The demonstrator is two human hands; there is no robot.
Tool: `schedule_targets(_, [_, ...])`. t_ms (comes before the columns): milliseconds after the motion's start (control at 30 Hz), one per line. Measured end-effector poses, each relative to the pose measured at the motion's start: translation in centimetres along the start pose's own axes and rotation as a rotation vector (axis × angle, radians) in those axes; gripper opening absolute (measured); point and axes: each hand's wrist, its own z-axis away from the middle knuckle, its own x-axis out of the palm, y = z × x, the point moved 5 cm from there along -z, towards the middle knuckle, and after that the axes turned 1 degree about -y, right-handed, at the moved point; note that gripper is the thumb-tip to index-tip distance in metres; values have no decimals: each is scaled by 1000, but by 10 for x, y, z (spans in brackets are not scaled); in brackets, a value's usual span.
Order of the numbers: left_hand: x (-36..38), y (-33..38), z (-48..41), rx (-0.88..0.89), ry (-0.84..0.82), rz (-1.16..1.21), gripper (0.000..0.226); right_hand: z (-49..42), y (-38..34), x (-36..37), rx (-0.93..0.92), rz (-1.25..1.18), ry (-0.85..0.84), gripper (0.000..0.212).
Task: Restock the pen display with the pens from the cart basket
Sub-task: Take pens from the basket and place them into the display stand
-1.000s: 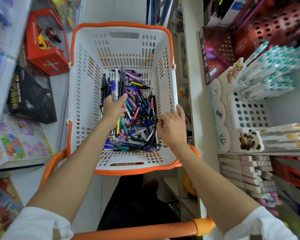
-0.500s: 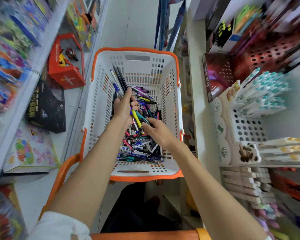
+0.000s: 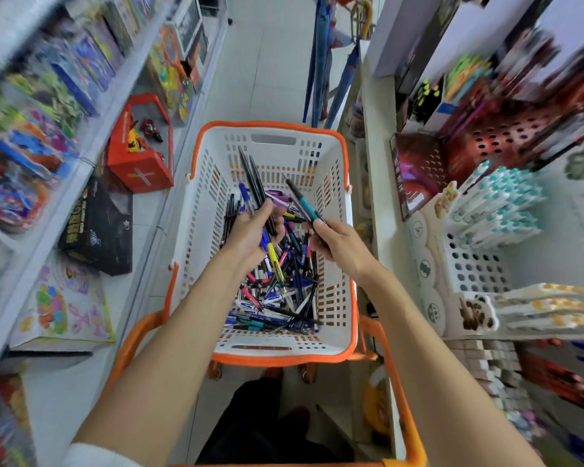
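Observation:
A white cart basket with an orange rim (image 3: 346,264) stands in front of me, its bottom covered by a heap of loose pens (image 3: 277,291). My left hand (image 3: 250,234) is above the heap and grips a bundle of pens (image 3: 252,183) that fan upward. My right hand (image 3: 339,244) holds a single teal and black pen (image 3: 302,202) raised over the basket, tip pointing up and left. The white pen display (image 3: 476,264) with round holes stands on the right shelf, its upper rows filled with teal-capped pens (image 3: 499,203), several lower holes bare.
An orange cart handle (image 3: 398,392) frames the basket. Shelves with toy boxes line the left side, a red box (image 3: 139,153) and a black box (image 3: 98,227) among them. A red perforated pen holder (image 3: 499,139) and yellow-capped pens (image 3: 547,308) sit on the right shelf.
Both hands have lifted out of the heap. My right hand has picked a teal pen from the basket and raised it. The camera has tilted up, showing more of the aisle.

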Motion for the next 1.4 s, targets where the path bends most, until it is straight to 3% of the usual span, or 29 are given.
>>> schedule_targets(167, [1,-2,3,-13,-14,44,19,0,-12,-3,7,-102,-11,46])
schedule_targets(300, [6,0,6,47,3,19,21,-2,-15,15,38,-120,-78,31])
schedule_targets(500, [13,5,10,228,130,-334,11,-15,-13,42,-4,313,-92,28])
schedule_targets(567, [12,12,9,281,238,-370,13,-11,-15,44,-41,300,-92,26])
schedule_targets(600, [10,14,7,278,280,-357,19,-7,-18,42,-70,252,-43,24])
schedule_targets(667, [7,17,4,214,313,-292,27,0,-19,36,-116,73,213,36])
schedule_targets(733, [10,13,3,131,261,-161,29,-1,-9,37,-28,-254,461,40])
schedule_targets(833, [18,6,5,110,193,-48,26,-11,0,53,227,-809,611,39])
schedule_targets(933, [21,1,9,106,155,-23,23,-17,-10,58,223,-866,712,27])
schedule_targets(1033, [22,8,9,95,94,40,22,-20,-21,59,151,-703,637,29])
schedule_targets(1100, [19,20,7,132,76,54,25,-21,-18,51,155,-364,511,31])
schedule_targets(1167, [16,30,4,176,77,47,24,-21,-6,52,198,-215,230,25])
schedule_targets(1233, [13,35,0,195,82,-7,25,-12,4,61,211,-333,-74,26])
schedule_targets(1267, [12,36,-2,197,82,-24,24,-8,7,61,191,-364,-150,28])
schedule_targets(1333, [6,40,-5,212,96,-6,19,-4,14,49,160,-298,-136,28])
schedule_targets(1400, [1,44,-7,220,90,23,16,-5,14,31,114,-197,42,21])
